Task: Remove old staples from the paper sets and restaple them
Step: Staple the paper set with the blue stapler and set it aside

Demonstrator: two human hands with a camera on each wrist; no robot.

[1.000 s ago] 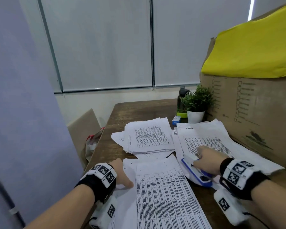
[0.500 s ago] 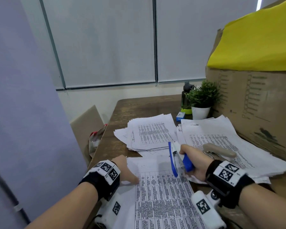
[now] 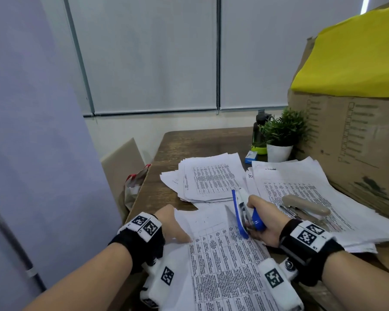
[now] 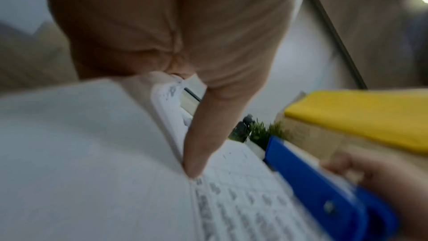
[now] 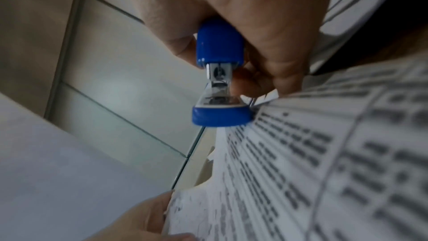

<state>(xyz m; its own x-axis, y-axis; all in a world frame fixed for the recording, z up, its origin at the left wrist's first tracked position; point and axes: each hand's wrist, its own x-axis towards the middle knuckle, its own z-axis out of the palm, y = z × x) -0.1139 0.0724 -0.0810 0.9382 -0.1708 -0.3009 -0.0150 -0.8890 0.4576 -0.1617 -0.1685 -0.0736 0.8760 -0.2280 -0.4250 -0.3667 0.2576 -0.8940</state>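
My right grip point(image 3: 264, 223) clasps the blue stapler point(image 3: 245, 215); left grip point(image 3: 171, 223), fingers straight, presses the paper set point(image 3: 222, 254) to the surface point(image 3: 189, 142).

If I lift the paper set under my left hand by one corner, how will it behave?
Probably floppy: the paper set is thin sheets, and its top corner already curls up by the left hand. Loose pages may fan or slide apart, since no staple is visible.
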